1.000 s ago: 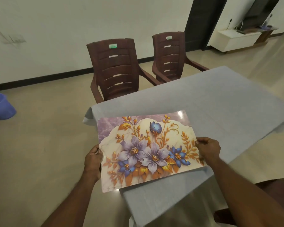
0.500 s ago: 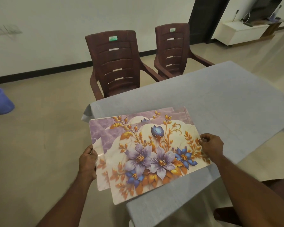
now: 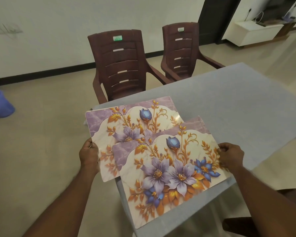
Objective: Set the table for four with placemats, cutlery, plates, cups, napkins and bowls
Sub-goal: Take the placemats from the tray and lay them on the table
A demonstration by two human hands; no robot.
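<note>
A: Glossy floral placemats have fanned apart since a second ago. My left hand [image 3: 89, 155] grips the back placemat [image 3: 126, 117], my right hand [image 3: 231, 155] the front placemat [image 3: 169, 177].
B: Both over the table [image 3: 237, 108] corner?
A: Yep, none laid yet.

near placemat [image 3: 174, 177] overlapping far placemat [image 3: 125, 120], on table [image 3: 237, 103] corner

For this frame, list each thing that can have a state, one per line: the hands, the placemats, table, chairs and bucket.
Left hand: grips the left edge of the lower placemat.
Right hand: grips the right edge of the upper placemat.
Lower placemat: partly covered, overhangs the table corner.
Upper placemat: overlaps the lower one, offset right and nearer.
Table: covered with grey cloth.
Two brown chairs: unoccupied, at far side.
Blue bucket: on floor.
</note>
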